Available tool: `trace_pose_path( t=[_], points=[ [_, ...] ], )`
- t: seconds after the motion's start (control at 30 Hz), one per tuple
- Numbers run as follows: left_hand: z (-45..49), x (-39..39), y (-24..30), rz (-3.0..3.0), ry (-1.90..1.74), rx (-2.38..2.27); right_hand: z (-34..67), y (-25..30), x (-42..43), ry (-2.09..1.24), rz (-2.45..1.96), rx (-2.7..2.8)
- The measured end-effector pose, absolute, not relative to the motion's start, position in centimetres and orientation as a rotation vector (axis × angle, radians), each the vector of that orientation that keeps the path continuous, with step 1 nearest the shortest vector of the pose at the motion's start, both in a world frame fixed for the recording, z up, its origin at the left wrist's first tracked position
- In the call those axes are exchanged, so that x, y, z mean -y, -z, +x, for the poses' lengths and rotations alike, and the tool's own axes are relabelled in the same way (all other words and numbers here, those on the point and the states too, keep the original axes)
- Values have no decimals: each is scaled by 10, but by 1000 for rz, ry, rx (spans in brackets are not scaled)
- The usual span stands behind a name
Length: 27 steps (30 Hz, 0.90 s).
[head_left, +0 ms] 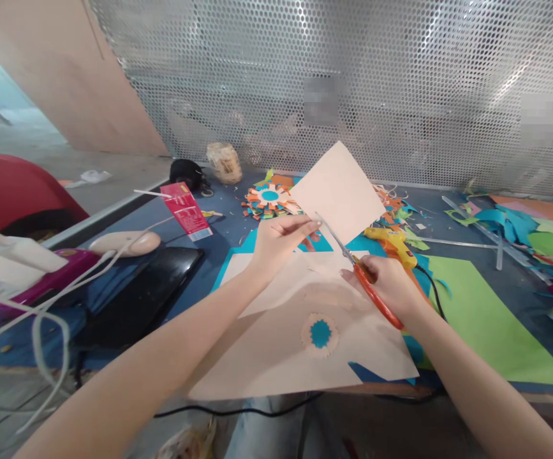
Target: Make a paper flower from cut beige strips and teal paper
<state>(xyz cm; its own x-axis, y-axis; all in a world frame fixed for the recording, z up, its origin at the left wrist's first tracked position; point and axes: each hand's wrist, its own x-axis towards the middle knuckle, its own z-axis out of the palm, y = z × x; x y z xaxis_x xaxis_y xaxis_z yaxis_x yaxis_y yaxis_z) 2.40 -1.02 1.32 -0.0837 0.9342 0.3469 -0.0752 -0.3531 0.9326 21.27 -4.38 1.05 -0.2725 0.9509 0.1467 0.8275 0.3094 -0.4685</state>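
Note:
My left hand (283, 239) pinches the lower left edge of a cream paper square (340, 188), which is raised above the table. Orange-handled scissors (370, 293) are gripped in my right hand (388, 280), their blades at the paper's lower edge near my left fingertips. Below both hands lies a large cream sheet (266, 357) over blue paper. On that sheet sits a small round paper piece (321, 333) with a blue centre and a fringed cream rim. Behind my left hand is a layered paper flower (270, 196) with a blue centre.
A yellow glue gun (391, 242) lies beyond my right hand, near a green sheet (491, 319). Left are a black phone (142, 296), a mouse (125, 244), a pink box (187, 213) and a purple power strip (73, 268) with cables. Paper scraps (534, 223) pile up right.

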Motion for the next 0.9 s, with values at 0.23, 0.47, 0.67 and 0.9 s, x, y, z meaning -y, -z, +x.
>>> trace_pose_path(
  t=[0.23, 0.47, 0.67, 0.9],
  points=[
    [25, 10, -13, 1331, -1568, -998, 212, -10, 44, -418, -1586, 2175],
    [26, 10, -13, 1301, -1563, -933, 213, -11, 44, -432, -1593, 2171],
    [27, 9, -10, 1316, -1532, -876, 213, -10, 44, -424, -1583, 2166],
    [25, 9, -9, 1334, -1521, -872, 212, -11, 44, -435, -1582, 2162]
  ],
)
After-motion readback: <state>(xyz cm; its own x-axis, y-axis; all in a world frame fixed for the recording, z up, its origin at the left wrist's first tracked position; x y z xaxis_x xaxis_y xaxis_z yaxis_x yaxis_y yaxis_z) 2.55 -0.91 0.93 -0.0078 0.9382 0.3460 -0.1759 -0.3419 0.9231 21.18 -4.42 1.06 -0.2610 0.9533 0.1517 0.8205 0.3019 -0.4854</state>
